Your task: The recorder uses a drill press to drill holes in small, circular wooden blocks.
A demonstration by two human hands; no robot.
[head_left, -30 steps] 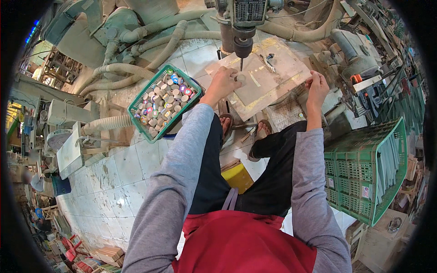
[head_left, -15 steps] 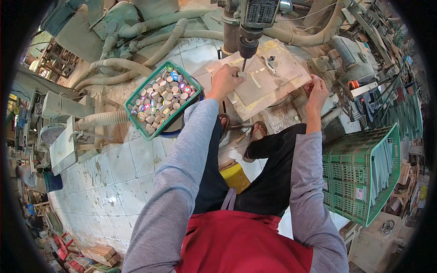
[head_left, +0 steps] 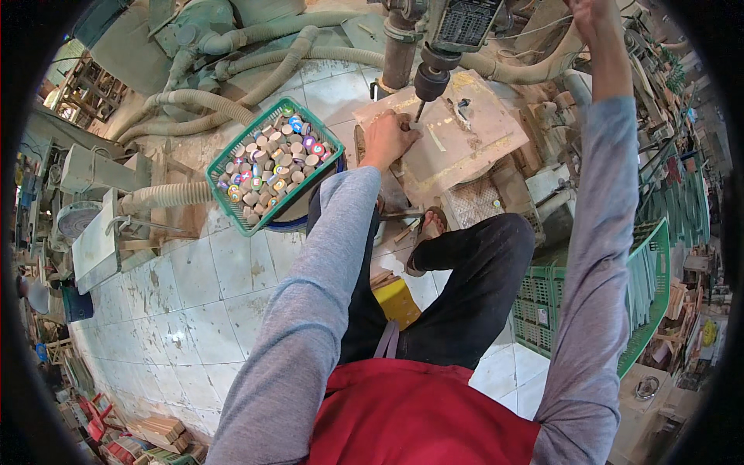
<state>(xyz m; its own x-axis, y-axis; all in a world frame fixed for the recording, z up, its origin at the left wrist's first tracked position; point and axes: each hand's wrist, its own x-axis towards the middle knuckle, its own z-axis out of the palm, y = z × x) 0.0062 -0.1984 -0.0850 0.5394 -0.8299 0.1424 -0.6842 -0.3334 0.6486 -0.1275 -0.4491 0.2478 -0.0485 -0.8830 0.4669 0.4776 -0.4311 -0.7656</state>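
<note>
My left hand [head_left: 390,139] rests on the flat board [head_left: 465,139] of the drill press, fingers pinched close under the drill bit [head_left: 420,112]. A small wooden disc seems to be at its fingertips, mostly covered by the fingers. The drill chuck [head_left: 432,81] is just above. My right hand [head_left: 595,19] is raised at the top edge, right of the drill press head [head_left: 465,23]; its fingers are partly cut off. Left of my left arm stands a green plastic basket [head_left: 219,180] full of small wooden discs [head_left: 271,159], several with coloured printed faces.
Ribbed dust hoses [head_left: 291,66] run along the back and left. A disc sander [head_left: 81,223] stands on the left. Green crates [head_left: 535,306] with flat strips are at the right, beside my right arm. A yellow object [head_left: 397,302] lies between my legs.
My right hand has risen from beside the board's right edge up to the top of the view. My left hand stays beneath the drill bit.
</note>
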